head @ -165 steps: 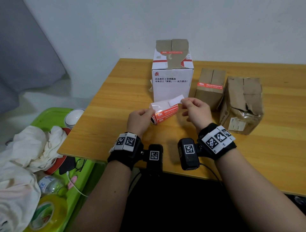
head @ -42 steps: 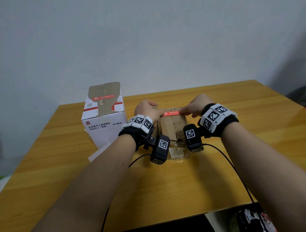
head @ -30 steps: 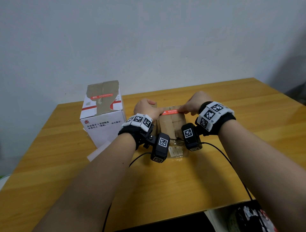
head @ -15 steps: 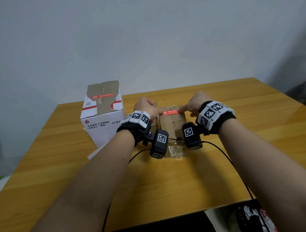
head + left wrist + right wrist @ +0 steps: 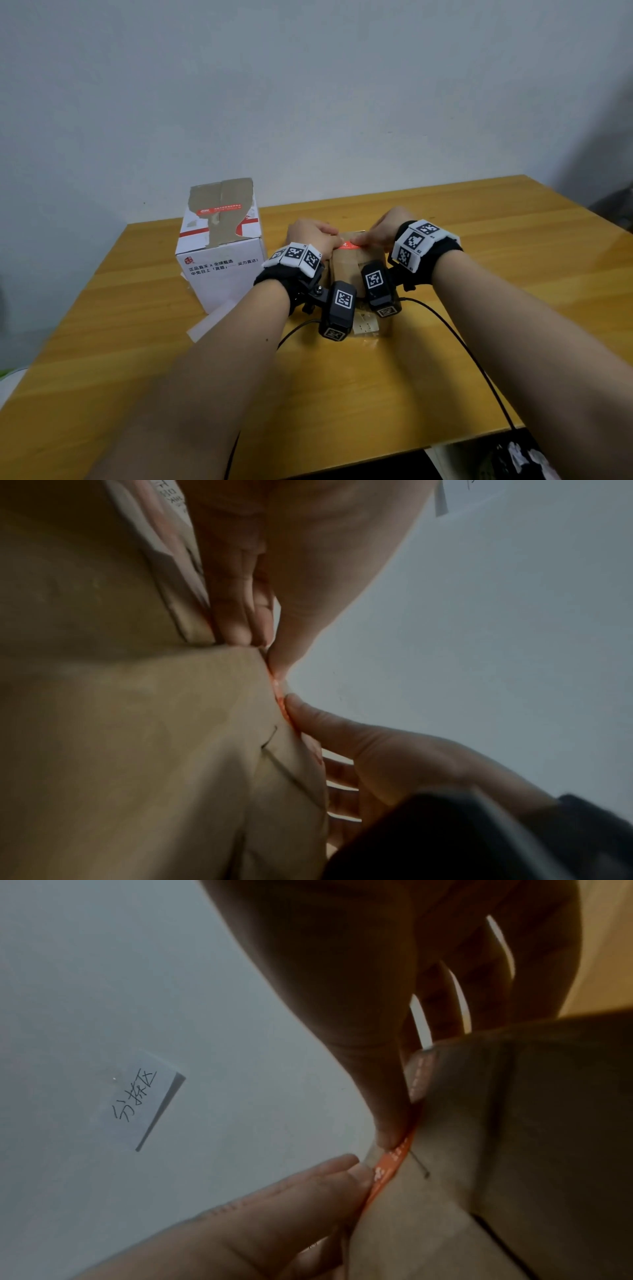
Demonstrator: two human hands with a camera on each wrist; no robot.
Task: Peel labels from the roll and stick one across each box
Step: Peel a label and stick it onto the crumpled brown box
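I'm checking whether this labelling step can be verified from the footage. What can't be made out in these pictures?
- Orange label on the brown box: head view, both ends covered by the left hand and right hand.
- Its print: right wrist view, too blurred to read.
- Brown box front: head view, blocked by the wrist cameras.
- Label roll: in no view.
- White box: its label's text is too small.

An orange label (image 5: 346, 244) is laid across the top of the worn brown box (image 5: 346, 270), near a white box (image 5: 222, 274) already labelled
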